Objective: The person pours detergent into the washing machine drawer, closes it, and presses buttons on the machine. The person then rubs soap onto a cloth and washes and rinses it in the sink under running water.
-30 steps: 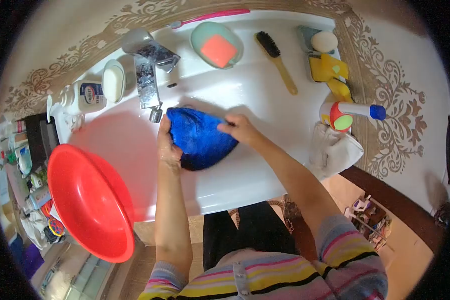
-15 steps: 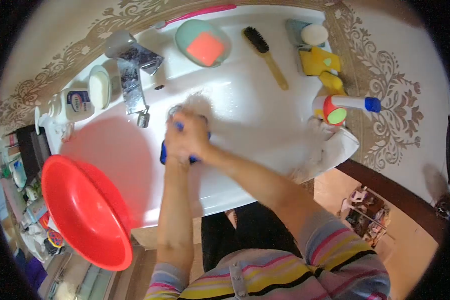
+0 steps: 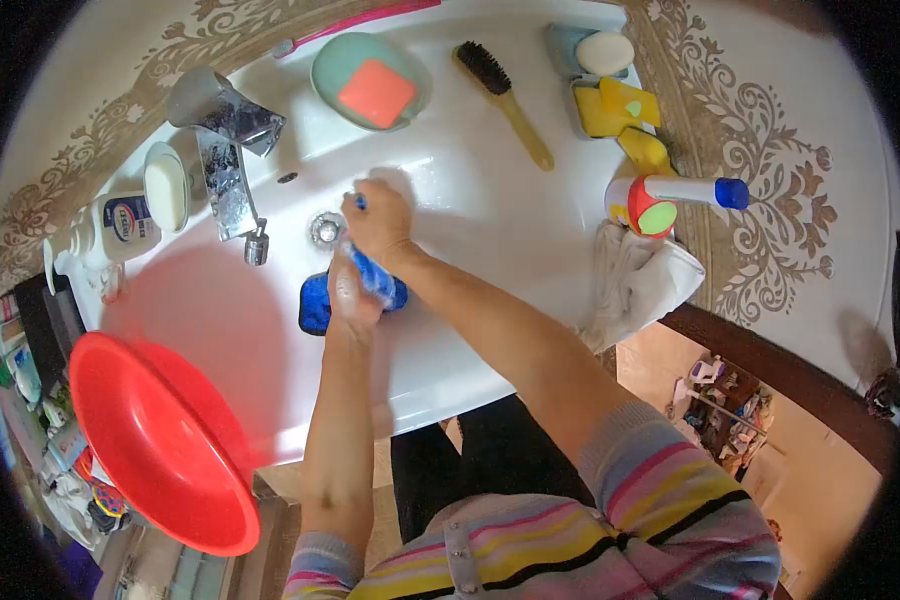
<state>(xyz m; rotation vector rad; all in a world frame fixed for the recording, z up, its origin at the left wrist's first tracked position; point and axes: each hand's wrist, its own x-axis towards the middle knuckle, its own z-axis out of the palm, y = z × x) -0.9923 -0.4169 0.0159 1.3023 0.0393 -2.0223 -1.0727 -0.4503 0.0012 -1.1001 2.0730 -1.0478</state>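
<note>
Both my hands are over the white sink basin (image 3: pixel 460 340). My right hand (image 3: pixel 380 220) is closed around a bright blue, soapy item (image 3: pixel 372 277), perhaps a brush; a bit of blue shows between its fingers. Just below, my foamy left hand (image 3: pixel 348 290) lies across a dark blue flat piece with a black edge (image 3: pixel 315 303), which sticks out on both sides of the hand. The fingers of the left hand are mostly hidden, and I cannot make out what the piece is. The metal drain (image 3: pixel 326 229) is beside my hands.
A red basin (image 3: pixel 165 450) leans at the left edge, below the faucet (image 3: pixel 228 180) and a white bottle (image 3: pixel 128 222). Along the back are a pink soap bar (image 3: pixel 377 93) and a wooden-handled brush (image 3: pixel 515 120). Yellow sponges (image 3: pixel 610 108), a spray bottle (image 3: pixel 660 200) and a white cloth (image 3: pixel 650 280) are at right.
My hands were clasped together, blurred, near the drain. Now the right hand is farther up and apart from the left, and more of the blue items shows. The view has shifted slightly.
</note>
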